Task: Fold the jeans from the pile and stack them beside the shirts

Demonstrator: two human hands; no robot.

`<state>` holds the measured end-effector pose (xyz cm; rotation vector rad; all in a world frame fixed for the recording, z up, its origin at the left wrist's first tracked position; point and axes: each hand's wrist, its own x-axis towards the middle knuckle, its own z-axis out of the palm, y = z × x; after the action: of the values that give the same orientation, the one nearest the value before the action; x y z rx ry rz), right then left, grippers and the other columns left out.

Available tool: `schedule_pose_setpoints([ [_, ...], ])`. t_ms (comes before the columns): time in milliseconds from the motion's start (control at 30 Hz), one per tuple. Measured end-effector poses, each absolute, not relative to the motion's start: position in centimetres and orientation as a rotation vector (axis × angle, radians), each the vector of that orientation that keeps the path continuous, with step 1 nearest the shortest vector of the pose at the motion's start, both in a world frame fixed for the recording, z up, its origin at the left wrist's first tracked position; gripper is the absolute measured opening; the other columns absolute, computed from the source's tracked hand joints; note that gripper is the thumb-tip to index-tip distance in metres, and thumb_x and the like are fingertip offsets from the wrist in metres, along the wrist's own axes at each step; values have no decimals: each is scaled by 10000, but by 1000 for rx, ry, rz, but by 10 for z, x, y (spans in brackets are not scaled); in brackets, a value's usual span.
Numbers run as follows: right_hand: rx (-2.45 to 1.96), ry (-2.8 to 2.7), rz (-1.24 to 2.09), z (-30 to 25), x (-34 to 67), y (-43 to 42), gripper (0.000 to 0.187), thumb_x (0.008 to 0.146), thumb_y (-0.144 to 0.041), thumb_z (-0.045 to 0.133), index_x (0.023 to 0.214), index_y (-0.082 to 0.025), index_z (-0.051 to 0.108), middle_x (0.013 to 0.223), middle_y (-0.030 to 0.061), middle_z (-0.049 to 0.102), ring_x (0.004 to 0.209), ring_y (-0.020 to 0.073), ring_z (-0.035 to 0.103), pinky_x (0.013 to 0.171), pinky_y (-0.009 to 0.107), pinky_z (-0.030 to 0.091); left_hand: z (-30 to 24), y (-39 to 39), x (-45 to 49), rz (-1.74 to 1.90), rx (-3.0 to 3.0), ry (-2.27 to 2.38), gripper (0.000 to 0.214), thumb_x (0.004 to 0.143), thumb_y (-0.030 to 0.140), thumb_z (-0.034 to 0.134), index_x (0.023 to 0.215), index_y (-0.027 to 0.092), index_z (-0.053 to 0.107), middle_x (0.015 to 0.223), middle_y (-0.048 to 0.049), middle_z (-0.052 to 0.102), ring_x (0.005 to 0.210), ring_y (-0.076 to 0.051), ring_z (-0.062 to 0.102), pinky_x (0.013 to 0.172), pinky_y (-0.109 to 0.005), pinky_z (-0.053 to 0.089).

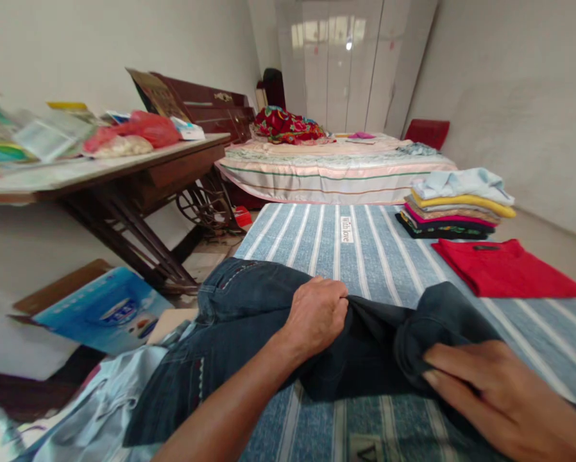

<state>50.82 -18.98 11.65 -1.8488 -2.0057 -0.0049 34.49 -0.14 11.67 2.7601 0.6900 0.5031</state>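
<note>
Dark blue jeans [254, 321] lie crosswise over a blue and white striped bed cover [312, 237], the pocket end at the left and the legs towards the right. My left hand [319, 311] is closed on the jeans around their middle, knuckles up. Bunched fabric at the leg end is pinched between the thumb and fingers of my right hand [499, 385]. That leg stands up in a fold above the cover. Pale blue denim [110, 398] lies beneath the waist end at the lower left.
A folded red shirt [504, 266] lies at the right, before a stack of folded clothes [456, 208]. At the left is a table [182, 147] crowded with bags, with a blue box [110, 311] below. Another bed [336, 170] stands behind.
</note>
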Motion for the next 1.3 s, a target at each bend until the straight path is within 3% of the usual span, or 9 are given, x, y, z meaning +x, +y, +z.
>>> schedule_pose_setpoints([
  [67, -1868, -2092, 50, 111, 485, -167, 293, 913, -269, 367, 648, -220, 482, 504, -52, 538, 455, 91, 541, 483, 253, 313, 116, -6, 344, 509, 2763, 662, 133, 813, 180, 491, 701, 184, 562, 705, -2, 615, 716, -157, 535, 686, -266, 387],
  [200, -1987, -2085, -131, 93, 464, -136, 257, 889, -236, 366, 680, -223, 516, 542, -19, 597, 481, 152, 582, 485, 301, 249, 111, -15, 339, 468, 2780, 609, 135, 811, 182, 498, 689, 177, 554, 697, -1, 609, 688, -150, 525, 660, -264, 386],
  [633, -1851, -1949, -378, 67, 465, -131, 166, 890, -277, 369, 831, -220, 513, 484, -71, 570, 387, 132, 567, 395, 251, 293, 108, -24, 331, 320, 2901, 436, 139, 809, 174, 496, 684, 163, 556, 730, -23, 640, 702, -158, 564, 700, -279, 412],
  [833, -1834, -1943, -556, 60, 467, -130, 318, 921, -278, 307, 1123, -133, 505, 473, -56, 575, 360, 124, 554, 363, 230, 313, 106, -22, 330, 327, 2923, 365, 142, 818, 189, 479, 708, 160, 565, 758, -39, 654, 698, -166, 577, 703, -290, 423],
  [1300, -1719, -2023, -652, 64, 471, -127, 355, 935, -252, 290, 902, -181, 637, 538, -21, 630, 414, 126, 588, 363, 234, 343, 104, -23, 328, 285, 2897, 347, 121, 806, 170, 496, 714, 157, 575, 773, -39, 659, 737, -163, 581, 734, -278, 430],
])
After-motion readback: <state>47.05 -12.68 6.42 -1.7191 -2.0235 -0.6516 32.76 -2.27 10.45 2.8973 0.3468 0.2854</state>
